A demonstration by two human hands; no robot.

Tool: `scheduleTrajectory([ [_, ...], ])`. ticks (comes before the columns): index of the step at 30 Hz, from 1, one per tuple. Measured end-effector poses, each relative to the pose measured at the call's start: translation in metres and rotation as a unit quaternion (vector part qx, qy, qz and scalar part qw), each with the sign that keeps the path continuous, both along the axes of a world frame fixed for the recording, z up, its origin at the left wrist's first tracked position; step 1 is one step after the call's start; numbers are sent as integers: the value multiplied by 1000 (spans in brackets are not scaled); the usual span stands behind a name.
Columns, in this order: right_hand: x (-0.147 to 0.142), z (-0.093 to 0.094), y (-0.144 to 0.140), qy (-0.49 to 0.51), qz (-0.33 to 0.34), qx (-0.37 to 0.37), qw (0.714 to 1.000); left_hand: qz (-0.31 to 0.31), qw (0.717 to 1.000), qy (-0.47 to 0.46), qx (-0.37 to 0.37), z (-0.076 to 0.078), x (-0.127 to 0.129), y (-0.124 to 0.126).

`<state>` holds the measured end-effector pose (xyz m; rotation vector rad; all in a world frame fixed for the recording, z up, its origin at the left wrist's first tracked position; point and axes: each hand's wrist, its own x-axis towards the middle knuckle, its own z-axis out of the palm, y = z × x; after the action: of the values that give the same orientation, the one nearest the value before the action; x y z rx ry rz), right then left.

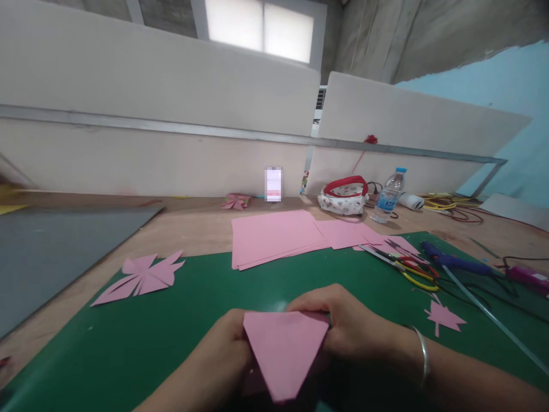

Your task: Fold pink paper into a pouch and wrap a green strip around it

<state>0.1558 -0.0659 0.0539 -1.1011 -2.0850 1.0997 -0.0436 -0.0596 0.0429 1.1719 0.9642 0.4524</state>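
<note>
A folded piece of pink paper, wide at the top and narrowing toward me, is held up between both hands over the green mat. My left hand grips its left edge, with the fingertips hidden behind the paper. At the upper right corner my right hand is closed on it, index finger along the top edge and a silver bangle on the wrist. A cut pink paper flower shape lies on the mat at the left. Small pink scraps rest at the right.
Pink sheets are stacked behind my hands. Yellow-and-red-handled scissors, a blue glue gun and its glue stick lie to the right. Farther back stand a water bottle, a white pouch and a phone.
</note>
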Motion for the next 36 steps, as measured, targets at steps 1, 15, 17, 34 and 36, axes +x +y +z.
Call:
scheduleTrajectory([
  [1,-1,-1,0,6,0,18,1000,-11,1000,0,5,0,0,0],
  [15,9,0,7,121,-41,-75,989,14,996,-84,38,12,-8,0],
  [17,11,3,9,119,-40,-101,987,28,993,-113,29,16,-9,0],
  [34,5,-10,19,210,-124,-273,931,47,975,-155,-152,17,-5,4],
  [36,5,-12,20,218,-140,-283,923,35,976,-161,-146,16,-8,6],
])
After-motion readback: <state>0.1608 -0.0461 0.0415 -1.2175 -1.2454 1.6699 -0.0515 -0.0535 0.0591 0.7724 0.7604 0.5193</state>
